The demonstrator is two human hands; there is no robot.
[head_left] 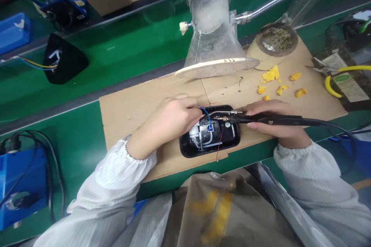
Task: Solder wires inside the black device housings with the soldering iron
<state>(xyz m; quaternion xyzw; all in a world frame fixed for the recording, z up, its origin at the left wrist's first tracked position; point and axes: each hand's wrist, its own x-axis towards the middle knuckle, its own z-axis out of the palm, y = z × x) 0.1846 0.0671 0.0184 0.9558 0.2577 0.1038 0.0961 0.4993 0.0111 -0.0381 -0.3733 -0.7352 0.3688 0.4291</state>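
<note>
Spread across the middle of the frame: a flat tan cardboard sheet. Hanging over its far edge, upper centre: a clear, flared plastic funnel hood on a grey hose.

Reaching in from the lower left: a bare left hand, fingers drawn together and pointing right. Coming from the right side: a bare right hand, clasped round a black, pen-shaped tool with a slim metal nozzle, tip aimed left.

Between both hands, just below the frame's centre: a shallow black plastic shell with rounded corners, lying open side up on the cardboard. Long axis running left to right, climbing slightly toward the right, nearly in line with the tool. Nearer to the left hand, with fingertips over the upper left part; the right hand just off the right end, only the nozzle reaching inside.

At the shell's left end: a white moulded plastic part. Right of that, below the left fingertips: a small blue square piece. Arching up from there toward those fingertips: a thin blue wire. Cannot tell about any pinch on it. Draped over the lower rim: a thin red-and-black twisted wire.
</note>
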